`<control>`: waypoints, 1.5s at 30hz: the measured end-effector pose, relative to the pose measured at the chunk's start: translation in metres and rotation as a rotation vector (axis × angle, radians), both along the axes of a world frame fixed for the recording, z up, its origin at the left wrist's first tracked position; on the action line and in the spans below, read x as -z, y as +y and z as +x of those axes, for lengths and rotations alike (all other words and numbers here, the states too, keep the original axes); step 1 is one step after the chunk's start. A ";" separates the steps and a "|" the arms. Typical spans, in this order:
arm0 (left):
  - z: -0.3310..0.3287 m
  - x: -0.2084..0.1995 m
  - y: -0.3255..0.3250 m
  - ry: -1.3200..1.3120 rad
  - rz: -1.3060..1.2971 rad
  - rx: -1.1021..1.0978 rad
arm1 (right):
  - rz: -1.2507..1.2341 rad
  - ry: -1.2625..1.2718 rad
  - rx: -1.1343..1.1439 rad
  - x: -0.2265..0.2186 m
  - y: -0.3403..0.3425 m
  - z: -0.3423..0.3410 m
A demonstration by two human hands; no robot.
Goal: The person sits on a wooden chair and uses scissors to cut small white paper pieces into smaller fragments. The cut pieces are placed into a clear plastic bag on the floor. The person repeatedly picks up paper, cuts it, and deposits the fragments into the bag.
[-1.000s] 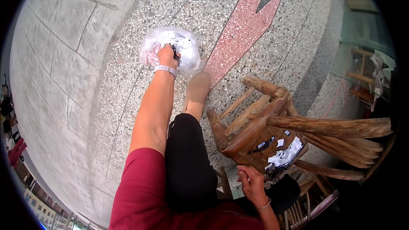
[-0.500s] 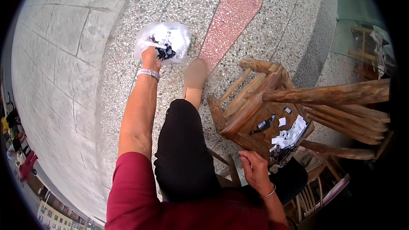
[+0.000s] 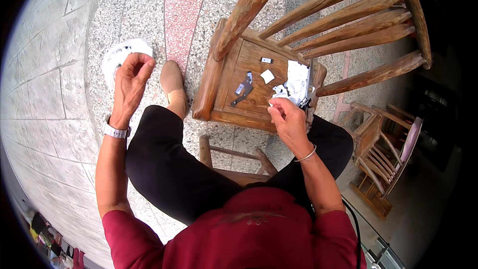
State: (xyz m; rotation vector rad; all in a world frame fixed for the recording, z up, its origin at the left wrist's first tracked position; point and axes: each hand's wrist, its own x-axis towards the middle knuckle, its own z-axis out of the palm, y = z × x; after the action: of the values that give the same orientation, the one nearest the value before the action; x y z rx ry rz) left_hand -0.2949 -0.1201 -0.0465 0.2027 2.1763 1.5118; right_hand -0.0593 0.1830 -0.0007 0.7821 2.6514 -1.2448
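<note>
Over the white plastic bag (image 3: 112, 55) on the floor at left, my left hand (image 3: 130, 87) is raised with thumb and fingers pinched together. Whatever may lie between those fingertips is too small to make out. My right hand (image 3: 291, 122) is at the near edge of the wooden chair's seat (image 3: 224, 112), its fingers closed on a small white scrap (image 3: 271, 103). Just beyond it lies a pile of white paper pieces (image 3: 298, 79). Dark strips with pale patches (image 3: 243, 89), a white square (image 3: 267, 76) and a small dark-edged tag (image 3: 267, 60) also rest on the seat.
Thick rails form the chair's backrest (image 3: 348, 7), and one arm (image 3: 249, 12) crosses above the seat. A low wooden stool (image 3: 234, 152) stands between my legs. Another wooden chair (image 3: 371, 139) is at right. My shoe (image 3: 172, 76) rests on the speckled floor near the bag.
My left hand has lifted back from inside the bag. My right hand has moved forward to the seat's paper pile and pinched a scrap. The view has swung right.
</note>
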 end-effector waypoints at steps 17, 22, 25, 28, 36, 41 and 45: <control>0.091 0.012 0.151 0.670 -0.217 0.824 | 0.341 0.130 -0.108 0.052 0.046 -0.090; 0.088 0.023 0.157 0.435 -0.009 0.703 | 0.286 0.216 -0.117 0.058 0.062 -0.090; 0.088 0.038 0.157 0.208 -0.002 0.610 | 0.130 0.156 -0.059 0.040 0.070 -0.075; 0.091 0.043 0.155 0.350 0.002 0.597 | -0.025 -0.035 -0.049 0.020 0.069 -0.051; 0.088 0.031 0.161 0.582 -0.049 0.580 | 0.236 0.030 -0.201 0.040 0.052 -0.028; 0.083 0.034 0.154 0.468 -0.007 0.440 | 0.360 0.018 -0.294 0.044 0.049 -0.033; 0.078 0.019 0.153 0.095 0.083 0.283 | 0.081 0.137 -0.129 0.034 0.059 -0.035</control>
State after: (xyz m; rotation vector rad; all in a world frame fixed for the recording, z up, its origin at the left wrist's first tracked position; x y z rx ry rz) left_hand -0.2171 0.0331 -0.0658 0.5959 2.0535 1.4558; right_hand -0.0945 0.2421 -0.0345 0.5435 2.8257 -1.2059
